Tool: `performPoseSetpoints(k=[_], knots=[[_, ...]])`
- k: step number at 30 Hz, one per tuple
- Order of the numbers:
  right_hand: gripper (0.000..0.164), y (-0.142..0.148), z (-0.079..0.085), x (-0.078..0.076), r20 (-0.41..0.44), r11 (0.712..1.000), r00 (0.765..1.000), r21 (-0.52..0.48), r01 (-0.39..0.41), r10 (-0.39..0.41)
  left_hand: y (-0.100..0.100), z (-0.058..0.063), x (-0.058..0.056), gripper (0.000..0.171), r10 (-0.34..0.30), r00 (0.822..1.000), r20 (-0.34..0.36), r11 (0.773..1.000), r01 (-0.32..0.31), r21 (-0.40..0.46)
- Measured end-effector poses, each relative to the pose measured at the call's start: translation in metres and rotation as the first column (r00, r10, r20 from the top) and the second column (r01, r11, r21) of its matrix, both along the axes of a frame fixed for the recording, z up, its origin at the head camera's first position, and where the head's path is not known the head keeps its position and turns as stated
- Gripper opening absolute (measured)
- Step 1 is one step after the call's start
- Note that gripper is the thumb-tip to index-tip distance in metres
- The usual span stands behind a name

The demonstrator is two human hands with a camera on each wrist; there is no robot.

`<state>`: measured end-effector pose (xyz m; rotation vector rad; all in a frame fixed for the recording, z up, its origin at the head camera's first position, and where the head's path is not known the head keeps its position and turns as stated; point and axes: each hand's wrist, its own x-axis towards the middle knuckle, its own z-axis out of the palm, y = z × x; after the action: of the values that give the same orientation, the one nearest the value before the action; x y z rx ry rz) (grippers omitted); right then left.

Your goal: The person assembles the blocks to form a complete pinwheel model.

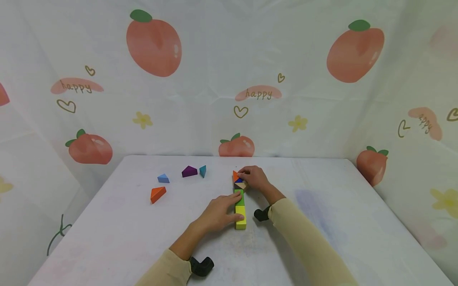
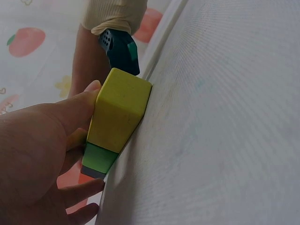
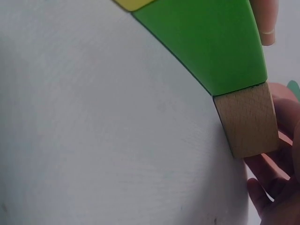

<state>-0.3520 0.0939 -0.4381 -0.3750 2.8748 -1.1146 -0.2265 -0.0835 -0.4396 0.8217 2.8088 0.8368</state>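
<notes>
Left hand (image 1: 218,212) released, extended fingers on green rectangular block (image 1: 239,200), thumb on yellow rectangular block (image 1: 241,210) toward near edge of white surface (image 1: 107,238), right hand (image 1: 255,178) beside bare-wood block (image 3: 246,121) toward far edge, its grip indeterminable.

A white table (image 1: 107,238) (faintly stained) carries a near-to-far block row (image 1: 240,201). To the left lie an orange block (image 1: 158,194), light-blue block (image 1: 163,178), purple block (image 1: 189,172) and teal block (image 1: 202,171).

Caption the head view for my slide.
Left hand touching the yellow block and green block, right hand at the orange piece beyond, a purple block lying apart.
</notes>
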Motion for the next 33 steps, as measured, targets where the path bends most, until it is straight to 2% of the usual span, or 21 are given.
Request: performPoseSetpoints(k=[17,33], knots=[[0.021,0.0024,-0.0038,-0.0009,-0.02,1.0,1.0,-0.02,-0.007,0.007,0.0002,-0.0008,-0.001,0.068,0.003,1.0,0.003,1.0,-0.003,-0.014],[0.021,0.0056,0.0006,0.0056,-0.013,0.998,0.998,-0.033,0.054,-0.055,-0.0001,-0.0004,0.0002,0.069,0.012,1.0,-0.002,1.0,-0.012,-0.011]])
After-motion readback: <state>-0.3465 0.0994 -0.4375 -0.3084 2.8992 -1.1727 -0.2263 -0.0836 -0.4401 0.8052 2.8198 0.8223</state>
